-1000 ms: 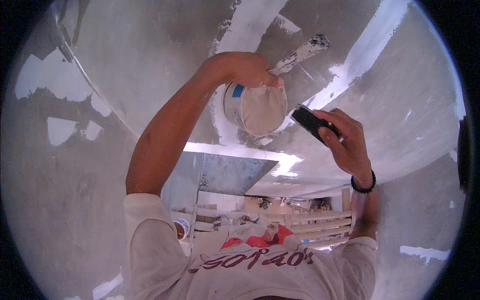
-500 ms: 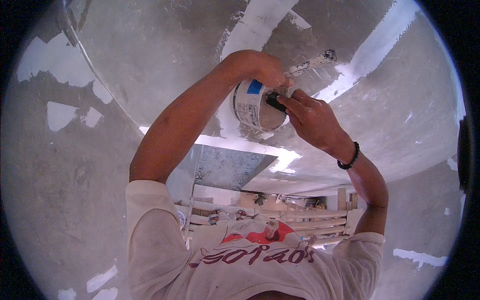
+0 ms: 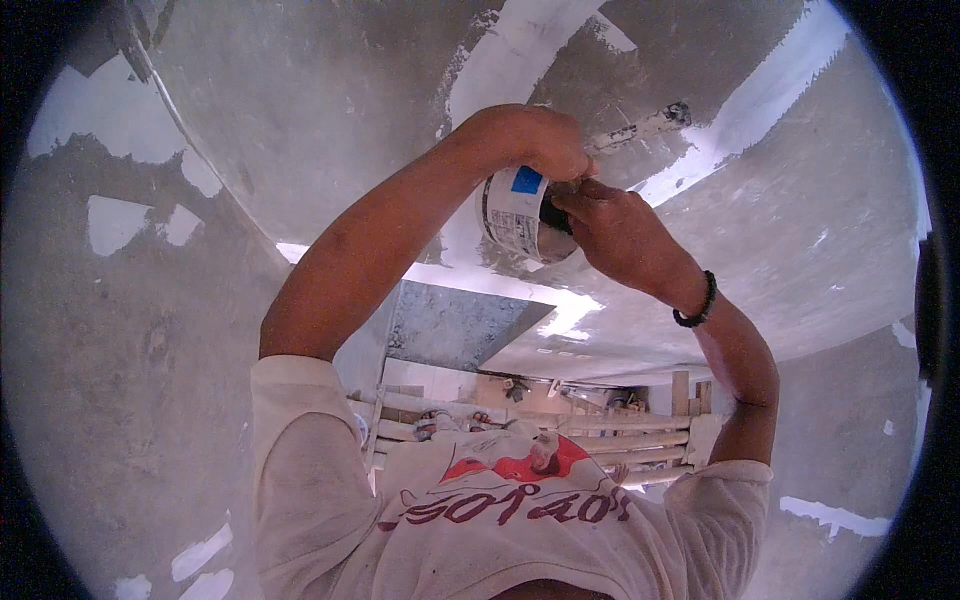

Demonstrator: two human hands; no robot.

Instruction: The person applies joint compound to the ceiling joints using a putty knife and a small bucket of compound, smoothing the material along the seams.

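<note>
My left hand [image 3: 558, 142] is closed at the top of a small white bucket [image 3: 512, 222] with a blue patch. A putty-smeared handle [image 3: 645, 127] sticks out past this fist to the upper right; the rest of it is hidden. The bucket is tilted, its mouth facing my right hand [image 3: 630, 235]. Those fingers are closed round a black-handled tool [image 3: 555, 213] at the bucket's mouth, and the tool's working end cannot be made out. Both hands are raised close together, almost touching.
Grey plaster surfaces with white putty bands [image 3: 520, 45] surround me. Below lie light-coloured poles [image 3: 640, 440], with my feet [image 3: 437, 423] near them. A dark rectangular opening or panel [image 3: 450, 325] shows beneath the bucket.
The bucket, the smeared handle and my left hand have shifted slightly right. My right hand has turned, covering more of the black-handled tool.
</note>
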